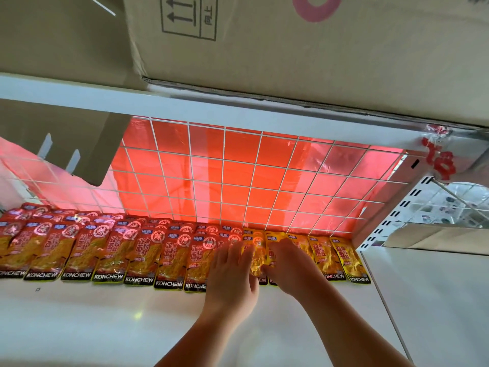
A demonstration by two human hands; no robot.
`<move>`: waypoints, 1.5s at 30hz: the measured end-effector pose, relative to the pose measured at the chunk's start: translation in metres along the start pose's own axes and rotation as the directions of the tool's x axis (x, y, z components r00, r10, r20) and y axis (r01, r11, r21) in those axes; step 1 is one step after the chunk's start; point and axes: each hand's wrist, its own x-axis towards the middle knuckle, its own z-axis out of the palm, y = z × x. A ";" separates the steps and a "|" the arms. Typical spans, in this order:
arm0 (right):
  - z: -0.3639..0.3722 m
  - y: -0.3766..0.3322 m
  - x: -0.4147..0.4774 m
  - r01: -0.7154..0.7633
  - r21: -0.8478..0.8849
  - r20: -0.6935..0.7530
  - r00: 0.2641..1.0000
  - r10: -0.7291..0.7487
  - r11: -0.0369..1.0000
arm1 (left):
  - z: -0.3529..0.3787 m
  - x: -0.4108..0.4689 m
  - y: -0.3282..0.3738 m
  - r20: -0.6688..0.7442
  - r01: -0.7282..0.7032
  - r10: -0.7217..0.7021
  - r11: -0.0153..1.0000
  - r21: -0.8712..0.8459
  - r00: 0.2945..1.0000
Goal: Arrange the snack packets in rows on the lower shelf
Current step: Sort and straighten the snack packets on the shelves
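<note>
Fingers (229,251) of left hand (232,271): straight, released, flat on the red snack packets (111,250). Right hand (289,266): fingers flat over the yellow snack packets (346,258), apparently grasping nothing (motion blur). Cardboard box (291,54) on the shelf above. Lower shelf (105,313), white, carries all packets along its back, against the wire grid (225,165). Red: overlapping rows, left to centre. Yellow: one row, right end.
</note>
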 end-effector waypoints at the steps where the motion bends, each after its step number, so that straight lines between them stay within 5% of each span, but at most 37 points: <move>1: -0.001 -0.003 0.000 0.000 0.002 -0.007 1.000 0.000 1.000 | -0.004 -0.002 -0.006 -0.030 0.000 0.001 1.000 0.015 1.000; 12: 0.009 -0.060 0.003 0.115 0.076 -0.001 0.993 -0.116 0.990 | -0.022 -0.019 -0.064 -0.075 0.007 0.008 0.982 0.190 0.997; 27: 0.004 -0.068 -0.008 0.094 0.097 -0.046 0.995 -0.090 0.991 | -0.024 -0.022 -0.066 -0.032 0.034 -0.031 0.994 0.102 0.999; 36: -0.061 -0.071 -0.028 0.210 0.202 -0.334 0.933 -0.134 0.957 | -0.099 0.037 -0.017 -0.177 -0.161 0.127 0.968 -0.193 0.976; 45: -0.172 -0.054 -0.101 0.324 0.263 -0.701 0.711 -0.050 0.909 | -0.202 0.082 0.081 -0.372 -0.491 0.366 0.803 -0.337 0.853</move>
